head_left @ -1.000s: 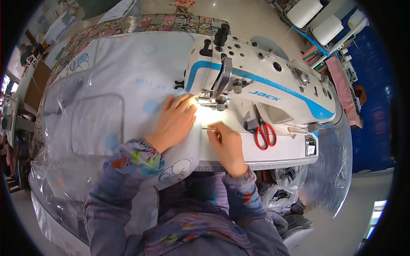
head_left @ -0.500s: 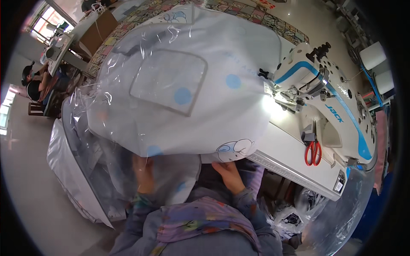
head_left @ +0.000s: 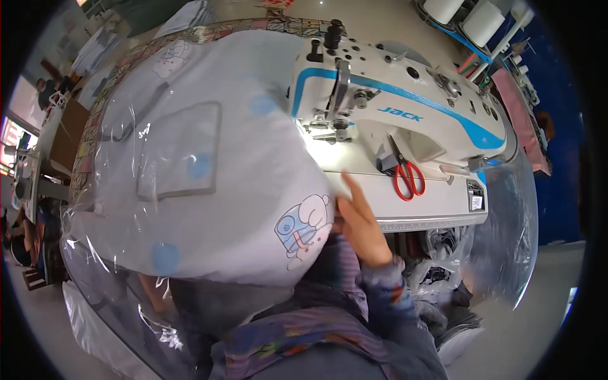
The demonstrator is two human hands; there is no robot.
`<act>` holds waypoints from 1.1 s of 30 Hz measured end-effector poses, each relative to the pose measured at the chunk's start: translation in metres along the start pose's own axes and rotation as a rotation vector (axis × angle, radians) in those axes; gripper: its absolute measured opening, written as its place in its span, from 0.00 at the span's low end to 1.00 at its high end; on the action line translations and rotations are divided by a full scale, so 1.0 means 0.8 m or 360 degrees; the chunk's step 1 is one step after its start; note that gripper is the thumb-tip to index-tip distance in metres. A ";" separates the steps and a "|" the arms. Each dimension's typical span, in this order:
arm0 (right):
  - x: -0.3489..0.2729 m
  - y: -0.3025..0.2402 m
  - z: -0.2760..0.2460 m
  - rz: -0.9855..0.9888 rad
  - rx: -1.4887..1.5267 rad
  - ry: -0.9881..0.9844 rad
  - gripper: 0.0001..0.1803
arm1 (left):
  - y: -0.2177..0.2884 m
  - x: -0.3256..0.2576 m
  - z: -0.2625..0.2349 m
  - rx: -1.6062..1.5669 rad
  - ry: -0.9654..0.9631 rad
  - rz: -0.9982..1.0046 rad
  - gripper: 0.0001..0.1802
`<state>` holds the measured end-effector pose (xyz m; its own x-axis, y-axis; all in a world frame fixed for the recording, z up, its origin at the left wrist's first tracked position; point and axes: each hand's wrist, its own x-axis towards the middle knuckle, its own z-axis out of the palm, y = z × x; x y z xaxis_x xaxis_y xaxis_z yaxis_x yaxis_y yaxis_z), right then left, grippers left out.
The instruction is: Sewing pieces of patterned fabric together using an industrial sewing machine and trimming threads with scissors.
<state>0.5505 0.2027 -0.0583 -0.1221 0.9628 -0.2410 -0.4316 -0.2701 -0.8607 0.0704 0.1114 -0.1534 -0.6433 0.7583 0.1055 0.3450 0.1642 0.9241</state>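
A wide sheet of pale grey-white fabric (head_left: pixel 253 164) with blue dots, cartoon animal prints and a grey-edged pocket lies under clear plastic film. At its right edge is my right hand (head_left: pixel 363 227), one finger stretched up past the machine bed's front edge and the thumb side near the cloth; it is open. My left hand (head_left: pixel 156 296) is below the sheet's near edge, seen dimly through the film, with its fingers hidden. The cloth's far right edge reaches the lit needle area of a white and blue sewing machine (head_left: pixel 405 95).
Red-handled scissors (head_left: pixel 408 180) lie on the machine bed (head_left: pixel 392 206). White thread cones (head_left: pixel 484 25) stand at the back right. Below the bed hangs a clear bag of scraps (head_left: pixel 437 272). A patterned tabletop (head_left: pixel 247 25) runs behind the cloth. Another person sits at the far left.
My view has turned to the right. My right hand has come out from under the cloth's near edge to its right side, by the machine bed. The cloth's near right corner has shifted.
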 end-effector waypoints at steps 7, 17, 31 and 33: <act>0.116 -0.020 0.014 -0.0565 -0.1578 0.0026 0.27 | 0.008 0.020 0.044 0.0081 -0.0110 0.0023 0.22; 0.098 -0.022 0.015 -0.0404 -0.1534 -0.0039 0.28 | -0.001 -0.004 -0.019 -0.0010 0.0015 -0.0166 0.23; 0.099 -0.014 0.026 -0.0288 -0.1484 0.0022 0.27 | 0.010 -0.048 -0.152 -0.0517 0.0204 -0.0565 0.26; 0.095 -0.018 0.029 -0.0234 -0.1488 0.0040 0.28 | 0.029 -0.036 -0.138 -0.0577 0.0142 -0.0584 0.26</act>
<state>0.5263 0.2794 -0.0538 -0.0997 0.9898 -0.1019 0.4512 -0.0463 -0.8912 0.0210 0.0237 -0.0944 -0.7386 0.6326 -0.2327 -0.1626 0.1679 0.9723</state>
